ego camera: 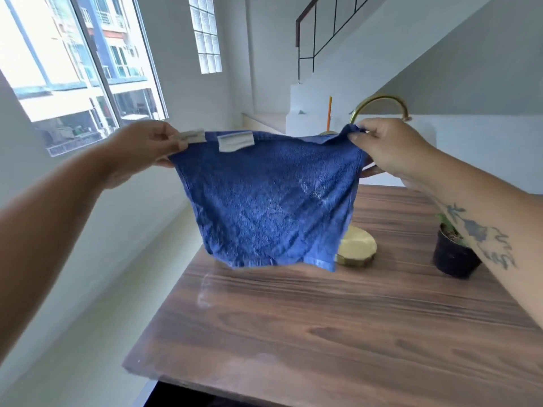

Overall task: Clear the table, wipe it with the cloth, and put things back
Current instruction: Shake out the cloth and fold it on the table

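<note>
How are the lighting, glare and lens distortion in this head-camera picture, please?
Head view: daylight through the glass window blows out its upper-left panes; head view: the wide-angle lens bows its frames; head view: the blue terry cloth is sharp, and a pale sheen lies on the brown wooden table.

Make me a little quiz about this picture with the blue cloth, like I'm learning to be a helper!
1. True or false: the blue cloth lies flat on the wooden table.
2. Pick one: the left hand and the right hand are A) pressing the cloth onto the table, B) pinching its top corners so it hangs spread out, C) holding nothing.
3. Fill in: the small pot on the table is ____ in colour.

Key
1. False: it hangs in the air above the table.
2. B
3. Black
</note>
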Demonstrator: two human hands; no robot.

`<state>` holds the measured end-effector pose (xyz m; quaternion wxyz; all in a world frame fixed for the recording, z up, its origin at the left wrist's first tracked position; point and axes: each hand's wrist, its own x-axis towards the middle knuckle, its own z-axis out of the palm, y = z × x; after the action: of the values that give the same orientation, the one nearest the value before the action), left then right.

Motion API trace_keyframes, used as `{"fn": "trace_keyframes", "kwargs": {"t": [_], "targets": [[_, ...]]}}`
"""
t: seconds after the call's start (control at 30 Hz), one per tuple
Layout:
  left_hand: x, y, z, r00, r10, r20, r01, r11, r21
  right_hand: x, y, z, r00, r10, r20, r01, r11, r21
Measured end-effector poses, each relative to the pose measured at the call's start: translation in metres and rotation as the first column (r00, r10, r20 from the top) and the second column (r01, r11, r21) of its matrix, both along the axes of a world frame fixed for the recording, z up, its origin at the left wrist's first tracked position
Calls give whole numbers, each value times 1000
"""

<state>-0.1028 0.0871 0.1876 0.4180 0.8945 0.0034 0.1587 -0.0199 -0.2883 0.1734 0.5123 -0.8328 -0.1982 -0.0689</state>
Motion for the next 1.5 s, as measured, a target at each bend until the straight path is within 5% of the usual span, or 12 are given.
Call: {"fn": "trace_keyframes", "kwargs": {"t": [0.23, 0.37, 0.53, 0.7, 0.83, 0.97, 1.07, 1.13, 1.27, 1.37, 1.43, 1.5], "targets": [[-16, -11, 3, 974, 1, 227, 56, 968, -246, -21, -4, -4, 984, 87, -155, -28, 937, 348], [-64, -27, -50, 971, -231, 61, 233, 860, -454, -68, -28, -44, 950, 251, -186, -147, 884, 445], [-131, -35, -153, 829, -360, -429, 90, 842, -532, -137, -70, -140, 776, 237, -585, -277, 961, 22], [-133, -40, -173, 830, -289, -478, -6, 851, -525, -164, -65, -163, 702, 126, -701, -152, 988, 26], [-88, -55, -179, 930, -24, -366, -101, 942, -319, -127, -49, -177, 895, -207, -395, 131, 969, -210], [-50, -81, -204, 930, 301, -211, -264, 947, 184, -99, -48, -196, 915, -397, 69, 310, 583, -751], [-67, -99, -225, 970, 185, -157, -71, 835, 545, -101, -46, -201, 945, -229, 236, 327, 712, -621], [-80, -103, -234, 960, 77, -270, 110, 782, 613, -107, -40, -203, 984, -10, 180, 128, 739, -662], [-80, -92, -235, 936, 104, -337, 160, 726, 668, -111, -30, -208, 992, 88, -86, -118, 482, -868], [-91, -85, -227, 956, 129, -263, 72, 768, 637, -96, 3, -186, 988, 89, 126, 30, 688, -725], [-108, -76, -222, 975, 53, -215, 72, 840, 538, -83, 40, -173, 981, 181, 66, -118, 835, -537], [-127, -63, -220, 986, 2, -164, 88, 837, 541, -74, 83, -166, 946, 319, -55, -301, 803, -515]]}}
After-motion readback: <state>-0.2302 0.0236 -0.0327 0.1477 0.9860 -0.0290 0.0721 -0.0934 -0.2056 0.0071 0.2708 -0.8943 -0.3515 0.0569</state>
